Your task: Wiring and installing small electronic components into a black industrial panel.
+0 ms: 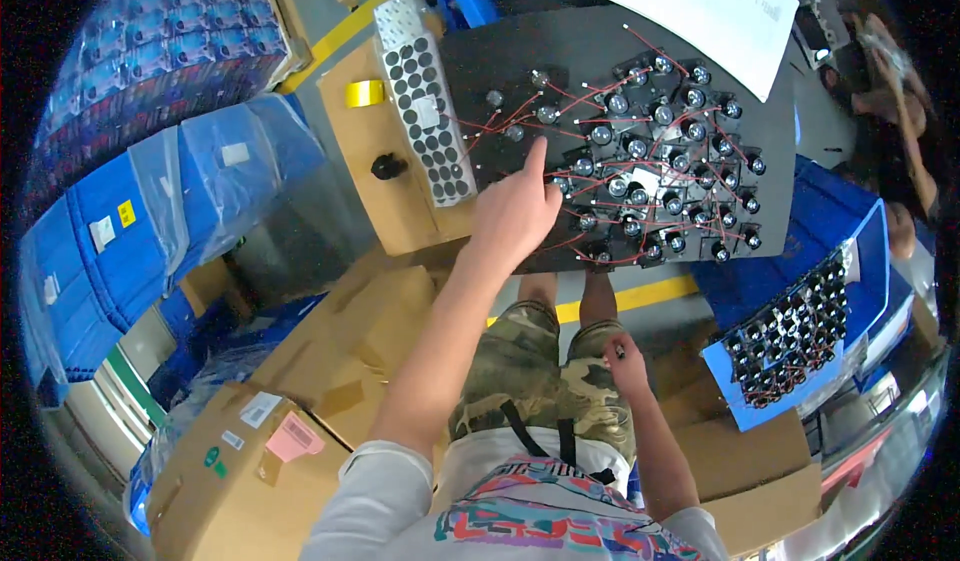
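My left hand (515, 211) reaches over the near left part of a black tabletop (480, 56). Its index finger is stretched out and its other fingers look curled. The fingertip is close to a small clear-domed part with red wires (514, 133); whether it touches cannot be told. Many such domed parts on black bases (637, 148) cover the table to the right, their red wires tangled. Low by my shorts, my right hand (627, 369) is closed around a small dark piece (619, 351), mostly hidden by the fingers.
A white strip with round black pads (428, 121) lies on cardboard, beside yellow tape (365, 94) and a black object (388, 167). A white board (690, 11) covers the far right corner. A blue bin (850, 231) and a blue tray of similar parts (730, 386) stand right; cartons (240, 471) left.
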Available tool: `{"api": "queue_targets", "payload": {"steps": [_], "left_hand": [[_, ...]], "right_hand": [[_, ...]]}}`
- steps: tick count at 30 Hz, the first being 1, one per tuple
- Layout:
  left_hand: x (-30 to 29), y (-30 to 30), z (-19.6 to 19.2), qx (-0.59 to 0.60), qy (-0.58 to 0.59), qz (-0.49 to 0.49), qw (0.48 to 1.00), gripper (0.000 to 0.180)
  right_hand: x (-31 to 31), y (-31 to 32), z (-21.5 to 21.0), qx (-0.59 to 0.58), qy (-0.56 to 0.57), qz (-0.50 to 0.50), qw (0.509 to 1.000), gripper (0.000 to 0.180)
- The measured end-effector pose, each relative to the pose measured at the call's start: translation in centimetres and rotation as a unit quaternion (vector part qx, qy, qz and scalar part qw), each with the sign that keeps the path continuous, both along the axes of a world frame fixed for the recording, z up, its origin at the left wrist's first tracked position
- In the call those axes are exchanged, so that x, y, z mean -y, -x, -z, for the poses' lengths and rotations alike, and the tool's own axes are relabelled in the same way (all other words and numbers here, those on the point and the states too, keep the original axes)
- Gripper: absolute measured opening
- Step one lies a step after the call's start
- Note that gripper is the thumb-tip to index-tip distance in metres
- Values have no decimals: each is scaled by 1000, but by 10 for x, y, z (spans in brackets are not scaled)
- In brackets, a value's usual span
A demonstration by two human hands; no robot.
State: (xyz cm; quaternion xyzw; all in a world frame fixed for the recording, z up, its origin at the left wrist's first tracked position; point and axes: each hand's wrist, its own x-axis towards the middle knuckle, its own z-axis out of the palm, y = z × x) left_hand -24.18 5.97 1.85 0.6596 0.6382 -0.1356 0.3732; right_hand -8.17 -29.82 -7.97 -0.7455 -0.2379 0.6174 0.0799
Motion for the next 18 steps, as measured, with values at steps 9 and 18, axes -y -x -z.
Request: {"api": "queue_targets", "payload": {"steps": [9,18], "left_hand": [[-27,-11,-8,-16,-38,29,999,48],[-77,-32,11,-60,-45,109,991,47]], "right_hand": [[-5,-4,-8,1,-17,11,1000,25],[21,-4,11,6,-20,51,998,20]]}}
